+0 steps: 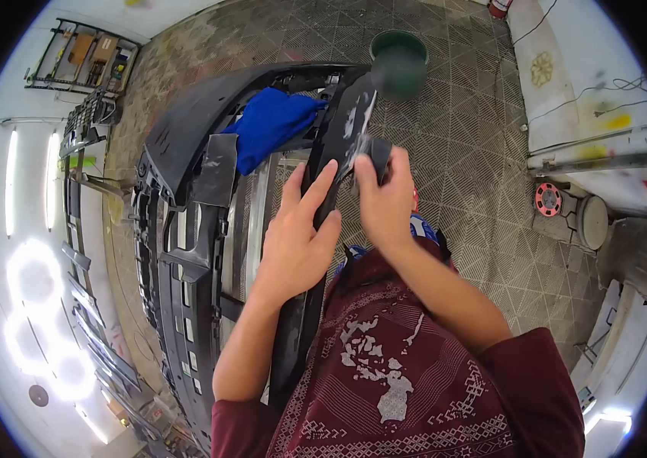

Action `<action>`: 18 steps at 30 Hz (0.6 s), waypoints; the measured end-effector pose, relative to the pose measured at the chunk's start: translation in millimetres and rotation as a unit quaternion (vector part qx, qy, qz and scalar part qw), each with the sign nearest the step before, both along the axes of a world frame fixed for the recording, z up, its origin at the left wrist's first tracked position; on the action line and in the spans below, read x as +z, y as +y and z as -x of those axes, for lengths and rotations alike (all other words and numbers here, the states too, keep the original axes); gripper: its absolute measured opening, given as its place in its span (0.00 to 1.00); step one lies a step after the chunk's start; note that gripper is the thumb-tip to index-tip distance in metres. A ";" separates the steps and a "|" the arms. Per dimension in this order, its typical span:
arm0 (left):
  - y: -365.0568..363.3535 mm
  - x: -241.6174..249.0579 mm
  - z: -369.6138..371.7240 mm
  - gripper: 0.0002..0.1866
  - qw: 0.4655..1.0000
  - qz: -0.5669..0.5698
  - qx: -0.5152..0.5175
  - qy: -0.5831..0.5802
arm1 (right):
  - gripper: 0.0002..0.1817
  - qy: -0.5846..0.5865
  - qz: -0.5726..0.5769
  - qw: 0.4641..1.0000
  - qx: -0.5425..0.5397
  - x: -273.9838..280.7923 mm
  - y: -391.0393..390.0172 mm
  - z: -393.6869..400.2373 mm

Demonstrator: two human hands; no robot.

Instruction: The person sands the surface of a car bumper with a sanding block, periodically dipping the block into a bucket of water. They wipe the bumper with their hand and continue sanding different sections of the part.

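Both your hands are on the dark bumper, working at its sanded strip.

Your left hand (297, 237) lies flat on the black car bumper (186, 229), fingers spread and stretched along the narrow bar, gripping nothing. Your right hand (386, 200) is just beside it, fingers pressed together around a small dark sanding pad (377, 153) held against the bar where the paint is scuffed pale. The bumper runs from near your chest away toward a green bucket (398, 61) standing on the tiled floor (476, 137). A blue cloth (270, 126) is draped over the bumper's far part, well apart from both hands.
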State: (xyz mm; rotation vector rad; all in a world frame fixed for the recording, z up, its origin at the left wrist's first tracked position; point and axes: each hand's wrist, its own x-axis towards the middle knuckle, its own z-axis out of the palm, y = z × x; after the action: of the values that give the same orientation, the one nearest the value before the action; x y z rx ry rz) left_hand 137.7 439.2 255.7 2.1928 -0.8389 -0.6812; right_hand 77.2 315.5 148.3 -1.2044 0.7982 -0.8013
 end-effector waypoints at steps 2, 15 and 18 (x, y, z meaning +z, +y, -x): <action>1.6 -14.9 -3.9 0.35 0.989 -0.015 -0.056 -0.137 | 0.12 0.021 -0.005 1.000 -0.006 -15.6 -17.5 -9.4; -7.7 12.4 0.8 0.33 1.000 -0.016 0.005 0.026 | 0.11 -0.068 -0.069 0.995 0.000 5.6 0.6 -0.1; -8.3 9.6 3.0 0.34 1.000 -0.029 -0.008 -0.005 | 0.11 0.093 -0.009 0.996 0.010 -24.3 -35.1 -14.9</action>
State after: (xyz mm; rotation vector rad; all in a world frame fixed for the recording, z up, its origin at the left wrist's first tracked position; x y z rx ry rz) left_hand 134.8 430.9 265.2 2.2440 -0.8526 -0.7115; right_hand 92.1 280.4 123.9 -1.2809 0.9421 -0.6711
